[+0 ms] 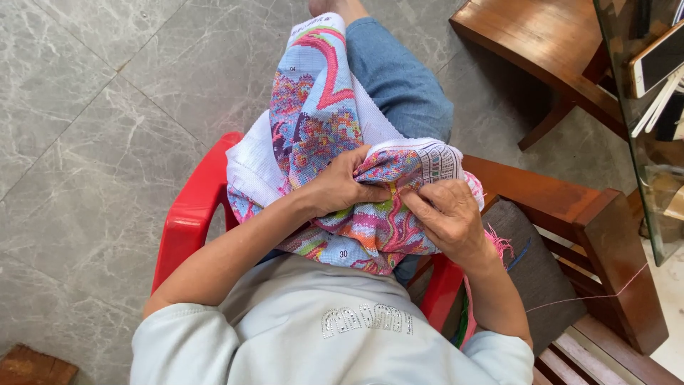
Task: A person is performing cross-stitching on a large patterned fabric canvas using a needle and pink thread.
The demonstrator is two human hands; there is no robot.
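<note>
The multicoloured cross-stitch canvas cloth (324, 114), white at its edges and worked in pink, blue and orange patterns, lies draped over the person's lap and runs down along the leg in blue denim trousers (399, 78); its near end is bunched up between both hands; the left hand (340, 187) is closed over a fold of the cloth, fingers curled tight into it and thumb pointing toward the other hand; the right hand (447, 217) sits just beside it, its fingertips pinched together on the cloth's surface, though whether a needle is between them is too small to tell; a thin pale thread (591, 296) stretches away to the right across a dark wooden bench (613, 264); the person sits on a red plastic chair (189, 221) standing on a grey marble-tiled floor (100, 128); loose pink threads (499, 246) hang just beside the right wrist.
</note>
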